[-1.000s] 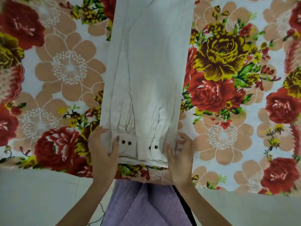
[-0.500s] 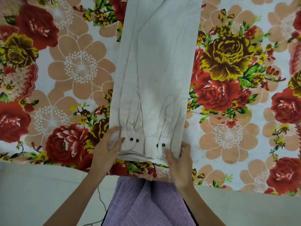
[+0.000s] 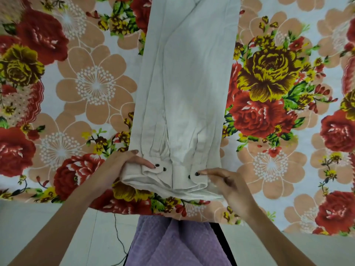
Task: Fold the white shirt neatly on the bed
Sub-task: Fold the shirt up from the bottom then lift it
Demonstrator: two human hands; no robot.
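Shirt point(image 3: 188, 73) hem at 6 o'clock: left grip point(image 3: 123, 166) curls round one corner, right grip point(image 3: 226, 184) seemingly pinches the other; carry both evenly toward 12.

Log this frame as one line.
step: lengthwise folds done, cross fold pending | white shirt: long strip on floral bedsheet, cuffs at near end | left hand: grips near-left corner | right hand: holds near-right hem

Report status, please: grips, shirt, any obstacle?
Left grip holds near-left corner. Right grip pinches near-right hem. White shirt folded into long strip on floral bedsheet, cuffs on top. Nothing in the way.
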